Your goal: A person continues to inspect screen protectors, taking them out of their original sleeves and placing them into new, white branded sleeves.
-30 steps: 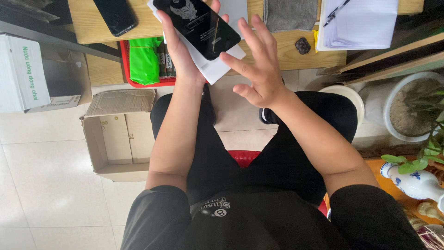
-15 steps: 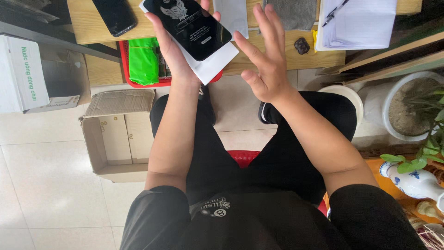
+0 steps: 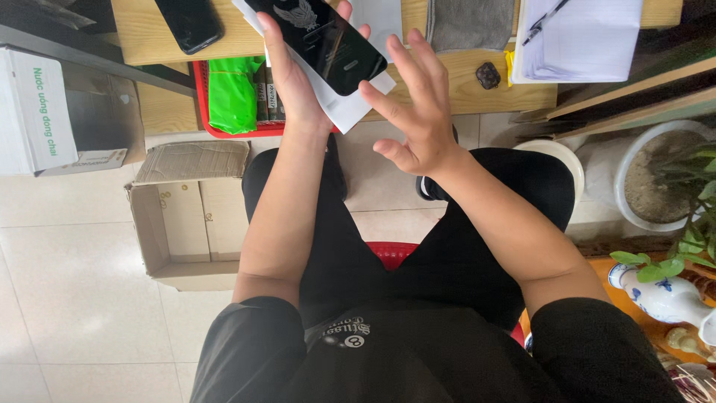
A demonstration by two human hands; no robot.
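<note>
My left hand (image 3: 292, 75) is raised in front of me and grips a flat black glossy panel (image 3: 322, 41) with a pale emblem on it, held together with a white card or envelope (image 3: 344, 106) that sticks out beneath it. My right hand (image 3: 415, 112) hovers just right of the panel with fingers spread, holding nothing; its fingertips are close to the white card's corner. I sit on a red stool (image 3: 389, 254), legs in black trousers.
A wooden table (image 3: 455, 86) lies ahead with a black phone (image 3: 189, 22), a grey cloth (image 3: 464, 24), papers with a pen (image 3: 580, 37) and a small dark object (image 3: 488, 74). A red basket (image 3: 235, 101), an open cardboard box (image 3: 190, 213), a white box (image 3: 37, 112) and plant pots (image 3: 656, 175) surround me.
Both hands have risen and shifted slightly toward the table. My right hand has drawn closer to the panel's lower right corner, fingers still spread.
</note>
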